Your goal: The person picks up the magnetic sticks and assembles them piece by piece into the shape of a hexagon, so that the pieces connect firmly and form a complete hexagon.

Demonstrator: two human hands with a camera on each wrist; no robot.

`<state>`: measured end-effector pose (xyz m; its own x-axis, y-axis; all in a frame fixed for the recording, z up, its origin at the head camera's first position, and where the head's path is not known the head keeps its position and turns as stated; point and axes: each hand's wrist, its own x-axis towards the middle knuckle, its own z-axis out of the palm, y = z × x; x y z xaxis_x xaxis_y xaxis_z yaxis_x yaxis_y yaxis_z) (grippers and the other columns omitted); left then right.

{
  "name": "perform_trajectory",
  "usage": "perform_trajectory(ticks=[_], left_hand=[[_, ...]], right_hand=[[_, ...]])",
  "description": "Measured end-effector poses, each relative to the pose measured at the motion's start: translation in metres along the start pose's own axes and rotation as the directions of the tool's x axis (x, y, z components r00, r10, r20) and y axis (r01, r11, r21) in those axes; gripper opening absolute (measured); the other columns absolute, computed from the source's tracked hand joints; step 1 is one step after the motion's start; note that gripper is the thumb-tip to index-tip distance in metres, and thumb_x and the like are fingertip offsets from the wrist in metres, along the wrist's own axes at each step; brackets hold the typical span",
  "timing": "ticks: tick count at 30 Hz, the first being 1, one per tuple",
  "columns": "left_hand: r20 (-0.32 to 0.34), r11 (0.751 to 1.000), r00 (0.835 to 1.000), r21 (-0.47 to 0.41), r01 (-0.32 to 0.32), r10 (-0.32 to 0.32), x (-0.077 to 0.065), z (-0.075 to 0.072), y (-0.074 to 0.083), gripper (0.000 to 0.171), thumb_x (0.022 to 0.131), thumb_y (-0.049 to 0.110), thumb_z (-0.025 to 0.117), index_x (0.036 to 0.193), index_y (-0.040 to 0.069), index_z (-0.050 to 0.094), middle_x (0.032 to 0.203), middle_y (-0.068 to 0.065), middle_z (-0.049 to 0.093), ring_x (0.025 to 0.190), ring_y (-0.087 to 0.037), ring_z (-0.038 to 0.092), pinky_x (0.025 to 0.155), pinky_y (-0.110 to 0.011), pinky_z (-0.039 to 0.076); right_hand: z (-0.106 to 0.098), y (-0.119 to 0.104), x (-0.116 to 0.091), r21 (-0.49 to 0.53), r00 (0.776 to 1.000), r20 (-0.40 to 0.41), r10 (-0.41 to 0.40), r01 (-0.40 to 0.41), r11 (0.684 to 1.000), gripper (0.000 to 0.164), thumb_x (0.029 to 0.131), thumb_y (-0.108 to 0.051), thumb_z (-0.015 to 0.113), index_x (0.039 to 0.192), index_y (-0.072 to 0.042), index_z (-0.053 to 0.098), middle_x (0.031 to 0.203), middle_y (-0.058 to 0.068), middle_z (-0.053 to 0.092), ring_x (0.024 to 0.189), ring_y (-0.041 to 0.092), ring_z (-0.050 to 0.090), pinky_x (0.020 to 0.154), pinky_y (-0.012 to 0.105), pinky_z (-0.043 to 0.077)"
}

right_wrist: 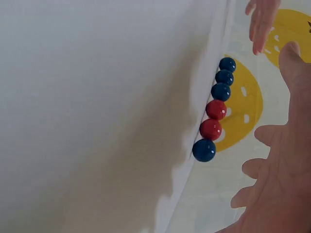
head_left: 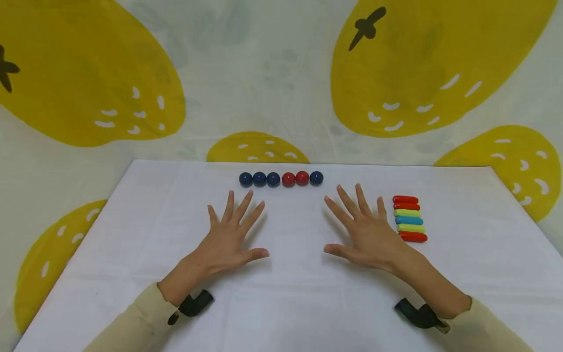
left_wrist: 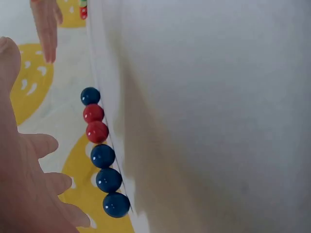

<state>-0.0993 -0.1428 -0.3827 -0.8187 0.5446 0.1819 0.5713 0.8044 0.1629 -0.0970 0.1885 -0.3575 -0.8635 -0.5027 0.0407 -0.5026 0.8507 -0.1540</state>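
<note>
Both hands are spread over the white table, fingers straight and apart, holding nothing. My left hand (head_left: pixel 227 238) is left of centre, below a row of small glossy balls. My right hand (head_left: pixel 368 234) is right of centre, its little finger close to a stack of short coloured sticks. The row has dark blue balls (head_left: pixel 259 179) at the left, two red balls (head_left: pixel 295 179), then one dark blue ball (head_left: pixel 316 178) at the right end. The sticks lie side by side: red sticks (head_left: pixel 413 237), yellow-green sticks (head_left: pixel 407 213) and one blue stick (head_left: pixel 409 220).
A white cloth covers the table (head_left: pixel 299 313), whose far edge runs just behind the balls. Behind it hangs a pale backdrop (head_left: pixel 272 73) printed with large yellow fruit. Dark straps (head_left: pixel 196 303) show at both wrists, by the beige sleeves (head_left: pixel 132 322).
</note>
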Motion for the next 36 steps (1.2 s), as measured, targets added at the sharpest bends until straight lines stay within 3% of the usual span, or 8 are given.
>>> perform_trajectory(ticks=[6,10,14,18,22,27,30,36], left_hand=[[-0.025,0.996,0.998,-0.063,0.064,-0.066,0.002,0.0,-0.009,0.1,0.079,0.084,0.018,0.154,0.018,0.019,0.159,-0.011,0.003,0.141,-0.045,-0.002,0.097,-0.076,0.006],[-0.05,0.97,0.99,-0.214,0.117,-0.13,0.005,0.003,-0.019,0.102,0.079,0.084,0.021,0.153,0.014,0.02,0.159,-0.012,0.007,0.143,-0.039,0.0,0.106,-0.064,0.014],[-0.102,0.898,0.979,-0.425,0.116,-0.174,0.011,0.006,-0.032,0.096,0.084,0.077,0.034,0.153,0.012,0.02,0.158,-0.012,0.012,0.145,-0.031,0.003,0.109,-0.057,0.018],[-0.172,0.822,0.951,-0.556,0.123,-0.258,0.022,0.009,-0.042,0.08,0.092,0.056,0.052,0.152,0.012,0.024,0.156,-0.009,0.021,0.144,-0.026,0.014,0.112,-0.05,0.016],[-0.198,0.717,0.908,-0.682,0.143,-0.369,0.032,0.012,-0.052,0.066,0.096,0.034,0.058,0.15,0.011,0.029,0.152,-0.008,0.031,0.14,-0.024,0.026,0.111,-0.042,0.022],[-0.206,0.62,0.885,-0.776,0.112,-0.418,0.043,0.012,-0.058,0.06,0.097,0.018,0.057,0.148,0.003,0.03,0.15,-0.014,0.033,0.138,-0.026,0.03,0.111,-0.041,0.024],[-0.175,0.584,0.88,-0.801,0.134,-0.442,0.05,0.002,-0.051,0.058,0.096,0.01,0.056,0.146,-0.003,0.03,0.149,-0.02,0.033,0.138,-0.031,0.03,0.111,-0.044,0.023],[-0.135,0.523,0.87,-0.838,0.155,-0.474,0.065,0.018,-0.069,0.056,0.098,0.016,0.056,0.147,0.003,0.033,0.147,-0.016,0.039,0.136,-0.029,0.034,0.11,-0.04,0.026]], right_hand=[[-0.003,0.004,-0.011,0.113,0.999,-0.038,-0.003,0.007,0.994,0.098,0.079,-0.059,0.068,0.154,-0.026,0.016,0.16,0.006,0.002,0.143,0.038,-0.007,0.101,0.072,0.006],[-0.006,0.013,-0.026,0.211,0.99,-0.139,-0.031,0.06,0.976,0.097,0.077,-0.043,0.076,0.154,-0.025,0.019,0.16,0.003,0.008,0.144,0.035,-0.001,0.105,0.067,0.012],[-0.007,0.025,-0.044,0.332,0.974,-0.221,-0.047,0.12,0.936,0.093,0.076,-0.026,0.079,0.152,-0.02,0.027,0.158,0.002,0.016,0.144,0.033,0.005,0.107,0.061,0.017],[-0.008,0.037,-0.062,0.377,0.958,-0.286,-0.036,0.147,0.914,0.082,0.077,-0.016,0.078,0.148,-0.013,0.037,0.152,0.004,0.031,0.141,0.025,0.022,0.111,0.032,0.023],[-0.009,0.045,-0.078,0.391,0.933,-0.356,0.04,0.11,0.914,0.067,0.076,-0.001,0.077,0.137,-0.011,0.052,0.135,0.002,0.051,0.113,0.006,0.051,0.093,0.01,0.035],[-0.008,0.061,-0.095,0.426,0.891,-0.431,0.142,0.062,0.902,0.052,0.076,0.012,0.072,0.124,-0.008,0.063,0.111,0.0,0.06,0.086,0.0,0.051,0.075,0.009,0.04],[-0.008,0.071,-0.105,0.52,0.879,-0.407,0.247,0.001,0.854,0.042,0.082,0.013,0.065,0.121,-0.003,0.063,0.106,0.001,0.06,0.09,0.004,0.049,0.077,0.006,0.041],[-0.003,0.082,-0.119,0.65,0.862,-0.262,0.434,-0.175,0.74,0.029,0.093,0.0,0.059,0.121,-0.003,0.061,0.113,-0.001,0.059,0.099,0.005,0.053,0.08,0.006,0.042]])
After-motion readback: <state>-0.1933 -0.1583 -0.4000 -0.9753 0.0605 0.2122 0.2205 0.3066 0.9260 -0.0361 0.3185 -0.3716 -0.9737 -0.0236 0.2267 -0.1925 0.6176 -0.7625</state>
